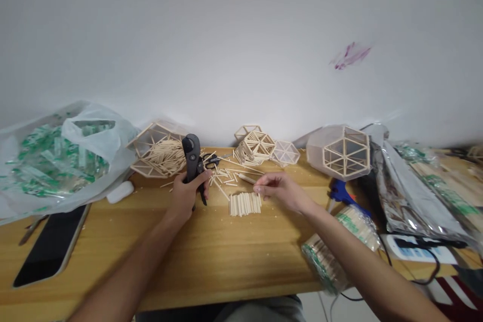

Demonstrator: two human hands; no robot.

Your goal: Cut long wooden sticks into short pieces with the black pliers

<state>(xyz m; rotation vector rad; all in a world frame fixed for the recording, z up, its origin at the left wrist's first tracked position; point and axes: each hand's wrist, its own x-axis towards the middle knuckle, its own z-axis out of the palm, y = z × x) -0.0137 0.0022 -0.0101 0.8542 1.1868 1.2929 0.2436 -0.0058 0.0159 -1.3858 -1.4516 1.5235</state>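
Observation:
My left hand is closed around a black hand cutter, which stands upright with its head toward the wall. My right hand pinches a short wooden stick by its end, just above the table. Below it lies a neat row of short wooden sticks, side by side. Loose cut stick pieces are scattered between my hands, with black-handled scissors behind them. A hexagonal frame box full of sticks leans beyond my left hand.
Against the wall stand a small stick-built hexagon and a larger frame box. A bag of green wrappers and a phone are left. Right are a blue glue gun, wrapped stick packs and a silver bag.

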